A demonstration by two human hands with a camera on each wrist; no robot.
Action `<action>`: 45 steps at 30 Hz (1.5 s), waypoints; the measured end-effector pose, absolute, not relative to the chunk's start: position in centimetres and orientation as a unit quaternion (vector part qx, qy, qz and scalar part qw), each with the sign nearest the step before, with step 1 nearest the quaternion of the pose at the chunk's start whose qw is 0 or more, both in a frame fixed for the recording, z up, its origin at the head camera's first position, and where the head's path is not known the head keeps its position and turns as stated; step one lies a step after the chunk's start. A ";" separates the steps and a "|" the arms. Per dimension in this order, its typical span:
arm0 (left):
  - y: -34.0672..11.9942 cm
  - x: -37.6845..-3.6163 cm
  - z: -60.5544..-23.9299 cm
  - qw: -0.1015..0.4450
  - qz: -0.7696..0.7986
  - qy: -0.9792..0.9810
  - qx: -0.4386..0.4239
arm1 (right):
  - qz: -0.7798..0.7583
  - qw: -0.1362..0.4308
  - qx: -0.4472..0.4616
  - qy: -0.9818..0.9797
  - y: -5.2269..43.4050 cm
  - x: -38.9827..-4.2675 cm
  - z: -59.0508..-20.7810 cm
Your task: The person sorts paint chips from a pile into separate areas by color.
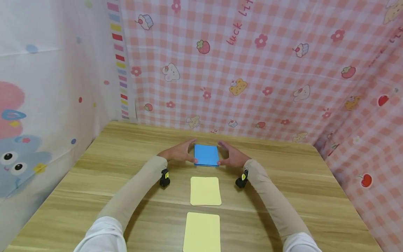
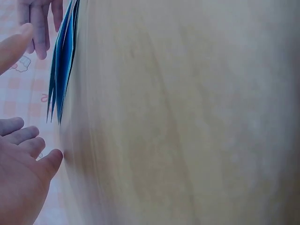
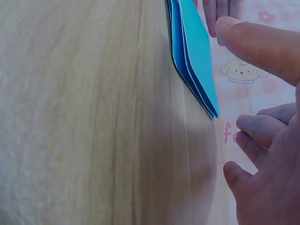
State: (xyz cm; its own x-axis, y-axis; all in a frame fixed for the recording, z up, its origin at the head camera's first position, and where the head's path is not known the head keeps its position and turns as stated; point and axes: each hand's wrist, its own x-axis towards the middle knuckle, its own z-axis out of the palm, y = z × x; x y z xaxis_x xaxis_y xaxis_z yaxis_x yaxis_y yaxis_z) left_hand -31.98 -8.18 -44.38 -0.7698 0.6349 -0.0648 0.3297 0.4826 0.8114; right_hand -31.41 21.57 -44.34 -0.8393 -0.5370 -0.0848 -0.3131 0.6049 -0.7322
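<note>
Both hands (image 1: pixel 204 154) flank the blue paper stack (image 1: pixel 206 155).

The head view looks down over the table (image 1: pixel 283 182); both wrist views skim it closely, sharing the blue paper (image 2: pixel 63 56).

wooden table (image 1: pixel 283 182) | blue paper stack (image 1: pixel 206 155) (far) | two yellow sheets (image 1: pixel 205 190) (image 1: pixel 202 232) nearer, in line

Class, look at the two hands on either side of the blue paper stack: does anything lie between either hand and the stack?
Nothing visible does. The left hand and right hand flank the blue paper stack with only bare table beside it. The yellow sheets lie nearer the person, out of the way.
</note>
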 end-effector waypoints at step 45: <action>-10.4 -26.2 -39.5 0.123 0.474 0.820 0.297 | -0.346 0.088 -0.287 0.889 23.2 -25.2 -38.6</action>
State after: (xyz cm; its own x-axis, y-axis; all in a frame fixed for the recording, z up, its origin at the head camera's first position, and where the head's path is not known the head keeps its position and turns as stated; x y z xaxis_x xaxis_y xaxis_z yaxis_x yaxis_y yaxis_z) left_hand -26.18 -10.35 -39.51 -0.7936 0.6031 0.0800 0.3706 0.3749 0.8498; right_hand -25.15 23.23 -38.57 -0.8197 -0.5713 0.0412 -0.4490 0.5963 -0.6654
